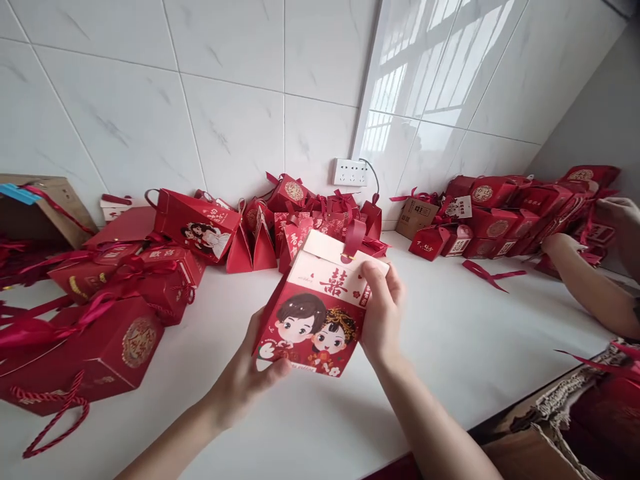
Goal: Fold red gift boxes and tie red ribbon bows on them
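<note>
Between my two hands, above the white table, is a red and cream gift box [320, 313] printed with a cartoon couple and a large red character. A dark red ribbon loop [354, 241] stands at its top. My left hand [260, 373] grips the lower left corner, thumb across the front and the other fingers out of sight behind. Along the upper right edge, my right hand [383, 313] pinches the box with its thumb on the front. The box leans back, its printed face toward me.
Red gift boxes [125, 347] crowd the left side, one with a twisted cord handle. More red boxes [295, 193] line the tiled wall below a socket strip [350, 172]. At far right, another person's hands [563, 247] touch stacked boxes [493, 227]. An open carton [530, 447] stands at lower right.
</note>
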Demonstrator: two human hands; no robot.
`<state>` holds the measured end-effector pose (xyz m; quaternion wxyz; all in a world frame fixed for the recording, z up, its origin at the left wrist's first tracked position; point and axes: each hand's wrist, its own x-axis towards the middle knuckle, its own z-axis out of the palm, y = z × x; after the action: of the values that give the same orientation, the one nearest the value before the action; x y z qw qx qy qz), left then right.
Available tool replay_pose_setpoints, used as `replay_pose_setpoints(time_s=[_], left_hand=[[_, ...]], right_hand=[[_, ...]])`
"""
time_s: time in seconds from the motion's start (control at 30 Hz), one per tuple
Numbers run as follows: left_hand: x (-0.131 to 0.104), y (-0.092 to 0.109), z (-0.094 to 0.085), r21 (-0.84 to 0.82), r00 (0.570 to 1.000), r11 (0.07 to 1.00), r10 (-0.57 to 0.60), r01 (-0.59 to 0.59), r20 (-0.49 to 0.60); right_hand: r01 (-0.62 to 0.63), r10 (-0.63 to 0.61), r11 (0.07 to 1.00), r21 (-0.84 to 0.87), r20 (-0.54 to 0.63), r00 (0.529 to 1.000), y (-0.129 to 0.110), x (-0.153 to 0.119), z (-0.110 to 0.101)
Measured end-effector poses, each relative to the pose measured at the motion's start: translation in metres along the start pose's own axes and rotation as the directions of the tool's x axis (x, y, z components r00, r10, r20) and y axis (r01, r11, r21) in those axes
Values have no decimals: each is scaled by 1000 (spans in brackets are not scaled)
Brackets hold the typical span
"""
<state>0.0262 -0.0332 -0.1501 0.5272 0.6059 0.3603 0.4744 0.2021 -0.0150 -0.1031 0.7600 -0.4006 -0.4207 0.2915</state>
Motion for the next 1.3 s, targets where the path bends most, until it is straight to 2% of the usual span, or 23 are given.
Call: replay_pose_setpoints(time_s=[0.3, 0.53, 0.63, 0.73, 0.77, 0.83, 0.9, 0.97, 1.0, 1.03, 1.07, 1.13, 1.17, 1.23, 1.3], left_hand=[[4, -2, -7, 0, 997, 998, -63, 63, 52], [5, -1, -8, -11, 995, 998, -61, 62, 82], [6, 0, -9, 12, 996, 999, -31, 30, 84], [8, 0, -12, 145, 987, 979, 152, -145, -42], [8, -1, -13, 220, 964, 951, 246, -220, -103], [7, -2, -15, 363, 885, 862, 434, -354, -166], [5, -4, -17, 435, 824, 778, 552, -454, -128], [4, -3, -19, 431, 799, 747, 594, -507, -91], [5, -1, -19, 415, 807, 765, 580, -493, -111], [7, 1, -20, 380, 833, 809, 533, -449, -148], [9, 3, -21, 310, 871, 872, 450, -379, -200], [14, 6, -23, 61, 949, 982, 189, -180, -251], [17, 6, -24, -74, 976, 995, 51, -68, -211], [19, 4, -24, -230, 988, 966, -137, 116, -75], [18, -1, -19, -225, 982, 956, -188, 186, 12]], right_hand=[[23, -30, 995, 92, 76, 997, -7, -2, 1], [23, -24, 1000, 22, 72, 997, -7, -2, 0], [1, -5, 999, 49, 77, 997, -2, -1, 0], [-1, -1, 992, 124, 18, 1000, 9, 1, 4], [-35, 31, 986, 160, 22, 999, 14, 1, 7], [-160, 139, 957, 241, 103, 985, 24, 1, 12], [-284, 220, 907, 311, 225, 949, 32, 1, 17], [-326, 230, 873, 364, 283, 931, 36, 1, 18], [-332, 230, 866, 375, 291, 929, 37, 1, 18], [-333, 231, 866, 373, 293, 928, 38, 0, 17], [-326, 227, 875, 357, 293, 929, 38, 0, 16], [-272, 180, 916, 295, 306, 935, 37, -3, 14], [-227, 139, 938, 262, 317, 938, 37, -4, 13], [-140, 61, 967, 213, 338, 939, 36, -6, 10], [-107, 44, 979, 175, 330, 943, 35, -6, 8]])
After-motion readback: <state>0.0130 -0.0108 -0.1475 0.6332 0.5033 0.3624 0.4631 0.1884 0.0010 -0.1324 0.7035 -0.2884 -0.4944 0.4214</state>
